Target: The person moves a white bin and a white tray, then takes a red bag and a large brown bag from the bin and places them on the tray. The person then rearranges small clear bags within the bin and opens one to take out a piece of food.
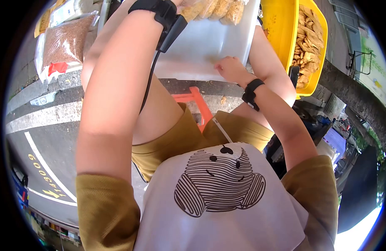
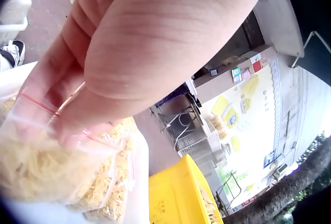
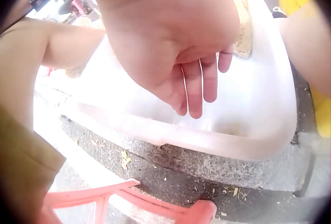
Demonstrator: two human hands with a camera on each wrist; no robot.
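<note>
In the left wrist view my left hand [image 2: 150, 42] pinches the top of a clear zip bag [image 2: 46, 164] of pale yellow pieces between thumb and fingers. The head view cuts that hand off at the top edge. Similar filled bags [image 1: 220, 11] lie at the far end of a white tub [image 1: 188, 62]. Over the tub's near right part hangs my right hand [image 1: 232, 69], empty. Its fingers [image 3: 194, 92] point loosely down, slightly spread, in the right wrist view. Whether they touch the tub floor I cannot tell.
A yellow bin [image 1: 280, 31] with brown dried pieces [image 1: 308, 46] stands right of the tub, beyond one leg. At the upper left lies a bag of reddish-brown grains [image 1: 65, 42]. A red-orange stool frame [image 1: 201, 104] shows between the legs.
</note>
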